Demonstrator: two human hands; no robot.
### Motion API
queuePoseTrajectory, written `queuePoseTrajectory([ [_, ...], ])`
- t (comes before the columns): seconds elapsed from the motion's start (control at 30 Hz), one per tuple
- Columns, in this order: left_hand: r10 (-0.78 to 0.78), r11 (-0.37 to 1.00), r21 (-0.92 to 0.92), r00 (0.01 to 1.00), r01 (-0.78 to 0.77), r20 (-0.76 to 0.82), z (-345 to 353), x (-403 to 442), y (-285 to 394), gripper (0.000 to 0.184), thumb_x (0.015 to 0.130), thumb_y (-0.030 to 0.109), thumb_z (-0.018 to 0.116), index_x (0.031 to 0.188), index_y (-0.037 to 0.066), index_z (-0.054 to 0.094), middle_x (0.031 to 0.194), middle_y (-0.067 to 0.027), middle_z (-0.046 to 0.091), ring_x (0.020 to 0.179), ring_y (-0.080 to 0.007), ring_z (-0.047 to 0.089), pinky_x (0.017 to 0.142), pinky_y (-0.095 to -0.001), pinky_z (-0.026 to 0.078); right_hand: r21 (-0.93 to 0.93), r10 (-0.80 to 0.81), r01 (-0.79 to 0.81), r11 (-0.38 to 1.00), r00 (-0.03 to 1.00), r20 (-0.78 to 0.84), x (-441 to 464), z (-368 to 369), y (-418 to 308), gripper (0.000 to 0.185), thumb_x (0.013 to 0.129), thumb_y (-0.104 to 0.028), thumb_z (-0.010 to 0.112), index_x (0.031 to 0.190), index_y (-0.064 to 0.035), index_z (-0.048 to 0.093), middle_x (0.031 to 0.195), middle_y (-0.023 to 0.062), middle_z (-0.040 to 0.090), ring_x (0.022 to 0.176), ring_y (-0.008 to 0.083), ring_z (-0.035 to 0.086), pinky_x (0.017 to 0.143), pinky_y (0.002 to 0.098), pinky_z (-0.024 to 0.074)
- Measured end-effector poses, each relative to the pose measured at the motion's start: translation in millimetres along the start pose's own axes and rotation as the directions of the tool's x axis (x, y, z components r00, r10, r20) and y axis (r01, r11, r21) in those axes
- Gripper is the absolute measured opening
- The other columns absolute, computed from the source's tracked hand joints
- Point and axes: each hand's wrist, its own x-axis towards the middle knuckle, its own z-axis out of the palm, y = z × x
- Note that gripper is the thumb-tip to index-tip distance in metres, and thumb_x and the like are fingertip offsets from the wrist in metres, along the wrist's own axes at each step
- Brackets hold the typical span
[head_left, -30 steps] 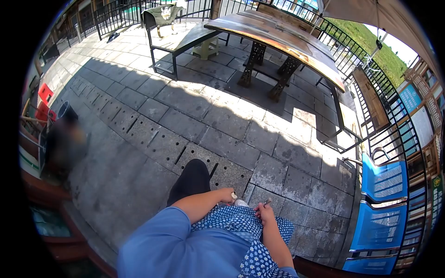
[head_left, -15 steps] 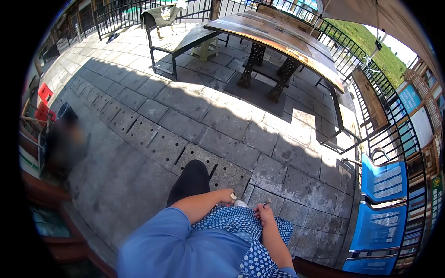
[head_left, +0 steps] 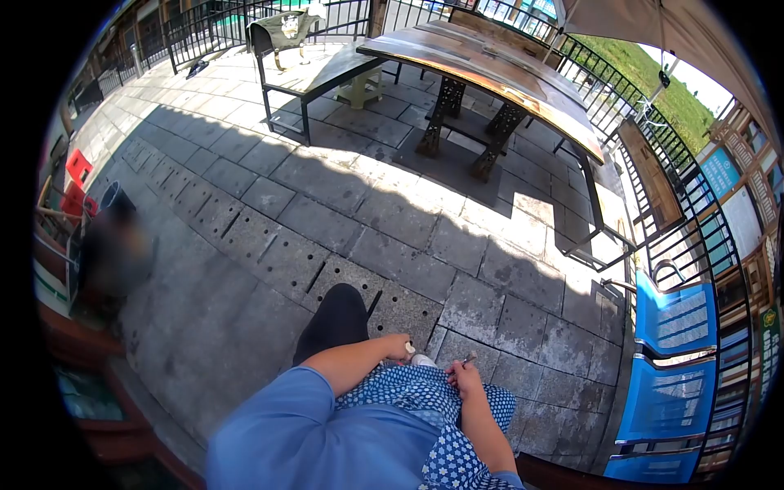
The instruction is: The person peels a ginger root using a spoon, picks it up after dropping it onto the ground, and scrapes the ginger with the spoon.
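My left hand (head_left: 397, 346) is closed over the patterned cloth on my lap, with a small pale, rounded piece (head_left: 410, 348) at its fingertips; its kind is too small to tell. Just to the right, my right hand (head_left: 465, 379) is closed too. A short, thin, dark tool (head_left: 469, 358) sticks out above its fingers, too small to identify. The two hands are a little apart. Between them shows a white shoe tip (head_left: 422, 360). Over my lap lies a blue and white patterned apron (head_left: 396, 384).
A long wooden table (head_left: 490, 69) stands ahead, with a bench (head_left: 335, 69) at its left. Blue seats (head_left: 674, 314) line the right side by a black railing. At the left are a dark bucket (head_left: 118, 198) and red stools (head_left: 79, 167). Paving with a slotted drain strip runs in front.
The view has shifted very slightly. Both hands keep nearly the same place and hold.
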Motion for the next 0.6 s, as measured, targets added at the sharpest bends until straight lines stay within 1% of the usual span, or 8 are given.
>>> queuePoseTrajectory([
  [0.23, -0.005, 1.000, 0.013, 1.000, 0.005, 0.013, -0.6, 0.6, 0.6, 0.056, 0.063, 0.031, 0.072, 0.109, 0.006, 0.052, 0.107, -0.0175, 0.057, 0.099, -0.0333, 0.054, 0.082, -0.0391, 0.043, 0.015, 0.014, -0.014, 1.000, 1.000, 0.002, -0.6, -0.3, -0.4, 0.025, 0.088, -0.025, 0.046, 0.080, -0.0029, 0.055, 0.071, 0.0066, 0.060, 0.048, 0.0114, 0.051, 0.043, 0.0232, 0.0392],
  [0.4, -0.034, 0.999, 0.035, 0.999, 0.032, 0.038, -5.6, -5.1, 6.6, 0.057, 0.064, 0.030, 0.072, 0.111, 0.005, 0.051, 0.108, -0.0174, 0.056, 0.101, -0.0330, 0.053, 0.083, -0.0391, 0.042, 0.003, 0.006, -0.006, 1.000, 1.000, 0.008, 2.2, -0.9, 2.4, 0.024, 0.088, -0.025, 0.046, 0.081, -0.0034, 0.054, 0.072, 0.0068, 0.060, 0.048, 0.0116, 0.051, 0.043, 0.0232, 0.0387],
  [0.6, -0.014, 0.999, 0.031, 1.000, 0.013, 0.024, -5.3, -5.7, 6.6, 0.055, 0.064, 0.029, 0.072, 0.110, 0.005, 0.051, 0.107, -0.0176, 0.057, 0.100, -0.0327, 0.054, 0.083, -0.0391, 0.043, 0.009, 0.012, -0.012, 1.000, 1.000, 0.014, 2.2, -1.2, 2.1, 0.023, 0.088, -0.025, 0.046, 0.081, -0.0042, 0.053, 0.072, 0.0068, 0.060, 0.048, 0.0114, 0.051, 0.042, 0.0232, 0.0383],
])
